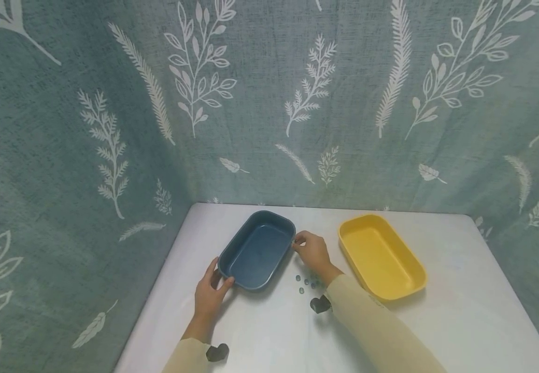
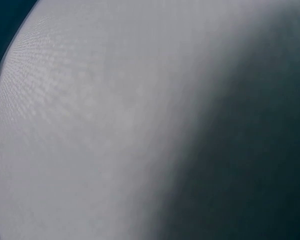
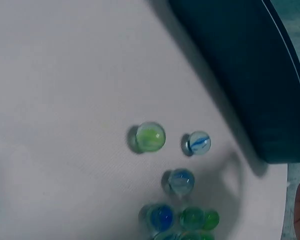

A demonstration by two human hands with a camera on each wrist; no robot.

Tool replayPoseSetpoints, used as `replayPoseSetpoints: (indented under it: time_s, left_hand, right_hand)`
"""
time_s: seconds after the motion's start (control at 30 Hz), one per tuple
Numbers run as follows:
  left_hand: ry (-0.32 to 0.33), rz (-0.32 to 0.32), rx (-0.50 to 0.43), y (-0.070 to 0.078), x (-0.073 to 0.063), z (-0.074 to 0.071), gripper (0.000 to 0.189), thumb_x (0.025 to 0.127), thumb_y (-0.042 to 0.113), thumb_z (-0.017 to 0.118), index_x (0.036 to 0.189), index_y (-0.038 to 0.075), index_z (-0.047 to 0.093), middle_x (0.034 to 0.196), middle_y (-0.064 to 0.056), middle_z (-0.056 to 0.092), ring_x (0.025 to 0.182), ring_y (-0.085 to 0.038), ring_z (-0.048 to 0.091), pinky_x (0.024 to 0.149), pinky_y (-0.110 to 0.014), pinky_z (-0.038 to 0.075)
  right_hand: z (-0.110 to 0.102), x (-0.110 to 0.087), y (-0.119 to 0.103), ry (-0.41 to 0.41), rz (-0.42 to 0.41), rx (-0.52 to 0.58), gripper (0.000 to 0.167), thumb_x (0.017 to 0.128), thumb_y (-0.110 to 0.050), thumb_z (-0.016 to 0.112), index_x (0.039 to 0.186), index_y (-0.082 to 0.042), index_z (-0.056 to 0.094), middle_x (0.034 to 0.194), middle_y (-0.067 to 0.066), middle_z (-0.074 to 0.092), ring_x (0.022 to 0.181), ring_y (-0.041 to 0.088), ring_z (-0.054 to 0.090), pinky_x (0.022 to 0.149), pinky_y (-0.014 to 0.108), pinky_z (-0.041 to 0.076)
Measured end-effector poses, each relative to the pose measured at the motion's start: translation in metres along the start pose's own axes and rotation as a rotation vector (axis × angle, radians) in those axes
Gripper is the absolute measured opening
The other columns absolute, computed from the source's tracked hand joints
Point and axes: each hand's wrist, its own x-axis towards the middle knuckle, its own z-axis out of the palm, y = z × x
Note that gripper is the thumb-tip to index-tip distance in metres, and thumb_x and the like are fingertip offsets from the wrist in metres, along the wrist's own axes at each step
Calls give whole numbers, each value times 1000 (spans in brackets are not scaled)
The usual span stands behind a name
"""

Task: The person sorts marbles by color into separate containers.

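The background is filled by a grey-green curtain (image 1: 269,171) printed with white leaves and sprigs. In front of it a white table (image 1: 465,311) is seen, its far edge set close to the cloth. On the table two containers with rounded corners are placed well apart, both tilted slantwise: a yellow tray (image 1: 377,256) on the right and a dark blue tray (image 1: 262,251) on the left.

The near left corner of the blue tray is grasped by the left hand (image 1: 208,295), with the thumb laid at its near side and the fingers along its left wall. The fingertips of the right hand (image 1: 313,252) are drawn together at the blue tray's right rim; whether anything is pinched between them cannot be told. At each wrist a small black device (image 1: 218,353) is worn.

Between the two trays, beside the right forearm, glass marbles (image 3: 151,137) are scattered on the table. Green, yellowish-green and blue-swirled ones can be made out; some are bunched together, others spaced apart, and several are cut off by the lower edge of the right wrist view.
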Motion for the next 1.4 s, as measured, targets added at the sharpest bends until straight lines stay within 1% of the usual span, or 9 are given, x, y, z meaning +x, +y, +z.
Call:
replayPoseSetpoints:
  time_s: [0.17, 0.3, 0.4, 0.57, 0.67, 0.93, 1.07, 1.27, 1.4]
  left_hand:
    - [-4, 3, -16, 2, -3, -3, 80, 82, 34, 79, 149, 15, 40, 139, -15, 52, 130, -36, 46, 111, -54, 29]
    - [-6, -15, -12, 2, -6, -5, 80, 82, 35, 79, 149, 15, 40, 139, -16, 52, 130, -37, 46, 110, -55, 31]
    - [4, -11, -7, 2, -7, -4, 80, 81, 34, 80, 148, 15, 41, 137, -16, 54, 129, -38, 46, 109, -55, 31]
    - [7, 0, -6, 2, -6, -3, 79, 81, 32, 80, 148, 16, 41, 137, -16, 54, 130, -37, 45, 110, -55, 29]
    - [4, 0, -2, 2, -5, -2, 80, 81, 33, 80, 149, 16, 40, 139, -15, 52, 131, -36, 44, 110, -55, 29]
    - [21, 18, -2, 0, -1, 0, 80, 81, 35, 80, 148, 16, 42, 136, -15, 55, 129, -37, 47, 109, -56, 31]
    - [25, 27, -15, 0, -2, 1, 79, 81, 35, 80, 147, 17, 43, 133, -16, 57, 129, -37, 47, 108, -57, 31]
    - [17, 21, -15, 2, -2, 0, 78, 82, 35, 79, 148, 17, 42, 135, -15, 56, 129, -36, 47, 109, -56, 31]
    - [18, 14, -15, 3, -2, -1, 78, 82, 34, 80, 148, 16, 42, 138, -15, 54, 130, -36, 46, 109, -55, 31]
  right_hand:
    - [7, -1, -4, -4, -16, 5, 18, 87, -19, 74, 102, -9, 69, 89, 0, 70, 87, 21, 65, 76, 39, 53]
    - [13, -1, -5, -20, -1, 3, 18, 87, -20, 73, 102, -10, 69, 86, -3, 67, 77, 16, 61, 66, 32, 51]
    - [15, 1, -5, -15, -2, -8, 18, 86, -21, 74, 101, -11, 70, 83, -4, 65, 70, 13, 56, 61, 29, 48]
    - [16, 3, -7, -11, -4, -22, 19, 86, -21, 74, 102, -10, 70, 81, -4, 64, 67, 12, 56, 61, 29, 48]
    - [15, 4, -8, -17, -2, -20, 20, 87, -21, 74, 103, -9, 70, 80, -4, 64, 67, 13, 56, 61, 29, 49]
    - [14, 7, -7, -22, 14, -5, 24, 87, -23, 74, 106, -9, 69, 85, -1, 65, 75, 15, 58, 68, 32, 52]
    - [15, 8, -5, -19, 14, -8, 24, 87, -23, 74, 106, -9, 69, 85, -2, 64, 76, 15, 58, 70, 34, 52]
    - [14, 4, -1, -11, -30, 2, 22, 87, -22, 73, 105, -9, 69, 84, -4, 64, 75, 13, 57, 70, 33, 51]
    - [11, -1, 2, -30, -72, 26, 22, 88, -20, 72, 107, -9, 69, 87, -4, 64, 69, 11, 57, 66, 31, 51]
